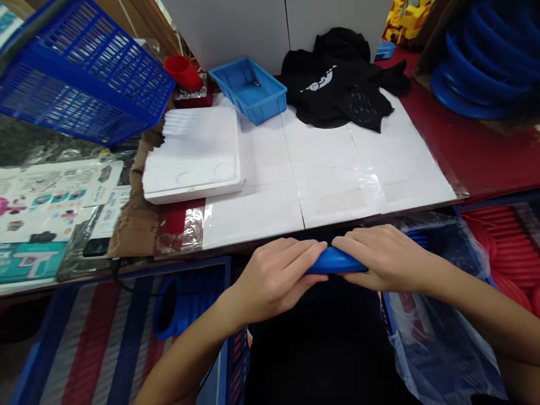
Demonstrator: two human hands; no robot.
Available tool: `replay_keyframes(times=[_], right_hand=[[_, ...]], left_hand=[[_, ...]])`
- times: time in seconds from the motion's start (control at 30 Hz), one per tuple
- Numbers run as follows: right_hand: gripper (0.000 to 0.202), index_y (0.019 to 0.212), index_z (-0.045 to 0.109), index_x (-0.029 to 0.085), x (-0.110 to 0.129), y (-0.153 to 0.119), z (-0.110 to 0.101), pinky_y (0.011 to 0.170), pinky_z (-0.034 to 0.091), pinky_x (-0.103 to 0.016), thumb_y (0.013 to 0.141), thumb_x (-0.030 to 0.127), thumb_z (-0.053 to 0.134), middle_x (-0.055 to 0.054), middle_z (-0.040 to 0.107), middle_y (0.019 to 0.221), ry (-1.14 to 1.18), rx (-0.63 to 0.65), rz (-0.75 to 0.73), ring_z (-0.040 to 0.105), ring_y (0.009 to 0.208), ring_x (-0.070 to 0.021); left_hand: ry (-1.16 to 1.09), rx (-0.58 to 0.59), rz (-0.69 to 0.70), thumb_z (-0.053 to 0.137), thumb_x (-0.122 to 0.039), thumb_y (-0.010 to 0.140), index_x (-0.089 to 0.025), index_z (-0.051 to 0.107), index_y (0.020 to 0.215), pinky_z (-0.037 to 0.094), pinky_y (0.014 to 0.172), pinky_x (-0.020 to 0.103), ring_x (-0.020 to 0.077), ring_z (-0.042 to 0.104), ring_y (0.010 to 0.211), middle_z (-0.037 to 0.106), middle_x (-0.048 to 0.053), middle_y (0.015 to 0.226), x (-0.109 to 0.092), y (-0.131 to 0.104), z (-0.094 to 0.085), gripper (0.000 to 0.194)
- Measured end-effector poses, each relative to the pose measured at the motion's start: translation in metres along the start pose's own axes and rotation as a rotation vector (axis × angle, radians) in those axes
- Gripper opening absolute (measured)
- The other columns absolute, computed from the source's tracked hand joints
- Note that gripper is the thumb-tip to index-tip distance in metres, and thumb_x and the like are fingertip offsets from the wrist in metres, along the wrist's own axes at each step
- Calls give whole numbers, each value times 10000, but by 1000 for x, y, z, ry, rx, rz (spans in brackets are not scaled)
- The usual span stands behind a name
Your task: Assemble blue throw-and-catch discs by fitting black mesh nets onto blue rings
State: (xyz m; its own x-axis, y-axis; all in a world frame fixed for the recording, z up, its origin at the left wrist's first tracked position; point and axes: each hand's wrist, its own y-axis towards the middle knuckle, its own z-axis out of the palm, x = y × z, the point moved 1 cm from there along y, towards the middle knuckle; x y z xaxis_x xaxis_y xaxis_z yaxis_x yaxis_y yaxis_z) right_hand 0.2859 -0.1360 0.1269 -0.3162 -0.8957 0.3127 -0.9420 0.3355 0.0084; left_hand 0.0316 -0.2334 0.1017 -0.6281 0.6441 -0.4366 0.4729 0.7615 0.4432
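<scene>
Here, a blue plastic piece (335, 261) is held just off the near edge of the white-covered table (261, 211), right of the middle. Its left end is clamped by the left hand (276, 275), with fingers closed over the top and one digit seen underneath. Its right end is gripped in much the same way by the right hand (386, 259); only a narrow gap is seen between the hands. Blue rings (470, 107) are stacked at the far right.
</scene>
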Motion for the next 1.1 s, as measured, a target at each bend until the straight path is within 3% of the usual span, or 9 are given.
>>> replay_keyframes(times=[0.1,0.2,0.27,0.33,0.43,0.57,0.73,1.1], right_hand=[[506,1374,559,192,-7,-11,-9,750,478,-328,919,316,743,-99,790,1155,148,-42,69,757,944,-261],[418,1268,613,208,-13,-20,-14,743,474,-314,866,220,728,-46,781,1050,250,-32,135,741,874,-226],[328,1174,635,209,-12,-19,-12,716,451,-309,857,195,720,-31,758,992,253,-8,142,717,839,-213],[285,1131,640,206,-9,-12,-5,690,424,-309,862,208,734,-32,742,972,213,37,126,697,824,-212],[253,1110,642,192,-2,-1,6,680,394,-317,893,249,758,-50,738,969,115,101,85,685,831,-226],[222,1122,634,167,3,5,11,679,364,-330,968,294,731,-70,745,978,37,97,50,686,834,-233],[234,1108,615,178,1,3,9,653,316,-330,967,297,759,-56,753,974,30,111,31,680,795,-218],[288,1124,618,153,-4,14,14,629,353,-333,971,327,789,-69,769,948,-16,227,-5,721,771,-244]], left_hand=[[-207,-39,-119,701,-328,1050,-202,612,1473,607,988,420,281,732,1132,763,155,1265,21,-28,-13,450],[-449,-131,-207,708,-386,1043,-231,634,1439,612,977,420,282,735,1124,764,144,1235,42,-55,-21,432],[-482,-68,-280,734,-421,1024,-244,608,1474,610,1008,415,289,740,1162,756,146,1278,45,-59,-19,500],[-402,81,-302,797,-491,970,-257,570,1525,593,1064,409,297,734,1221,740,144,1349,39,-50,-13,643],[-240,207,-174,806,-571,941,-221,496,1582,612,1020,395,293,756,1186,737,148,1371,20,-22,2,794],[-46,181,-51,628,-430,1088,-129,503,1509,637,826,372,273,798,1021,777,151,1238,2,4,19,533],[14,132,-8,586,-350,1102,-117,534,1440,599,676,341,243,799,877,792,123,1148,0,5,23,413],[-87,199,-63,622,-330,1078,-139,565,1412,584,693,317,238,800,897,796,102,1118,8,7,28,389]])
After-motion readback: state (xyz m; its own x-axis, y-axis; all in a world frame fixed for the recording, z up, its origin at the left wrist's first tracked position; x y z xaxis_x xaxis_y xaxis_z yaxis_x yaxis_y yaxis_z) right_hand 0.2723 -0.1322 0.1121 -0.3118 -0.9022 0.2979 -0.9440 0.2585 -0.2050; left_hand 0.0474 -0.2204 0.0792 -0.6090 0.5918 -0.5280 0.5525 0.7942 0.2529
